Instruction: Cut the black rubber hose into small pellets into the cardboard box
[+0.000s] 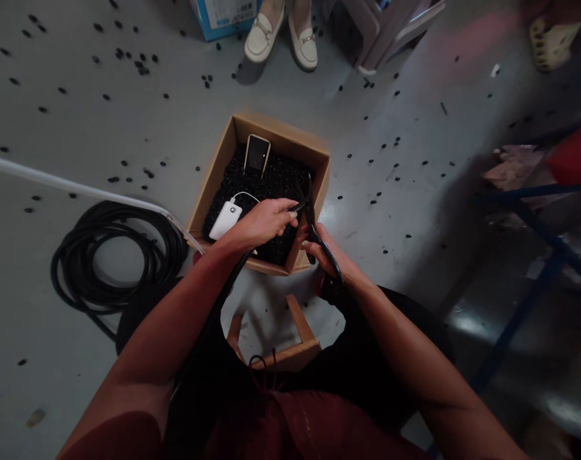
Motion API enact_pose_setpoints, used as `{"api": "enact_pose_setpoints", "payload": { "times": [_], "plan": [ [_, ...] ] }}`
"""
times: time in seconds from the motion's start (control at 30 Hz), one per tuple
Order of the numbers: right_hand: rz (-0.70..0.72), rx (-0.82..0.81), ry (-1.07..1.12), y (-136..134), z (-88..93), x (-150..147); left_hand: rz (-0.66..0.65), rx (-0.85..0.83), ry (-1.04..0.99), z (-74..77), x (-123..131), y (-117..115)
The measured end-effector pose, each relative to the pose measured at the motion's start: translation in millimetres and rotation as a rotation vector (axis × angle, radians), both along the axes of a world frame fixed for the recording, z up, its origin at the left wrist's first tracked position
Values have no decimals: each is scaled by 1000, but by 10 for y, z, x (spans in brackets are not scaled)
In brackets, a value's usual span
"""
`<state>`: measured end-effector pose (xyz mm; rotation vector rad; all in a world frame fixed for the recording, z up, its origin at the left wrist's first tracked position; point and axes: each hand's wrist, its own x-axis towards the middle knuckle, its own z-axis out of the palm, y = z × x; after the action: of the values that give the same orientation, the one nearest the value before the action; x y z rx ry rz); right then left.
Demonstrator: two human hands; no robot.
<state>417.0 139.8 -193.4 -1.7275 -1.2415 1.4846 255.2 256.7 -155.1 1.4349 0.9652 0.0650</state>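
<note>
i'm looking down at the centre of the frame, where my left hand (264,222) is closed around the end of a black tube (297,207), pinching it so a short stub pokes out toward the right. my right hand (331,259) is wrapped through the loops of the scissors (311,223), whose blades stand parted just beside that stub, over the cardboard box (214,185).

as i judge it, doing this well means holding the stub level and square to the blades, fingertips back from the edge, and staying above the box so cut bits drop inside, not on the floor (415,128).

the tube looks ribbed, matte and flexible, and it trails down under my left wrist. the box is plain brown card with soft edges, filled with a heap of small black pieces (276,182). a glossy phone (256,154) leans upright on the far wall, and a smooth white power bank (226,219) with a thin cable lies on the heap. at the left of the frame sits a loose coil of black hose (113,255). a wooden stool (295,351) shows at lower centre, and another person's pale shoes (281,35) at top centre.
</note>
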Motion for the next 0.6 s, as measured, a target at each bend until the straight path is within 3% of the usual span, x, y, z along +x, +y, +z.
{"api": "enact_pose_setpoints", "payload": {
  "times": [0.3,0.6],
  "plan": [
    [-1,-43,-103,-4,64,-2,-68,106,93,11,9,5],
    [-18,-52,-125,-71,-62,-28,-175,282,293,-5,20,-7]
  ]
}}
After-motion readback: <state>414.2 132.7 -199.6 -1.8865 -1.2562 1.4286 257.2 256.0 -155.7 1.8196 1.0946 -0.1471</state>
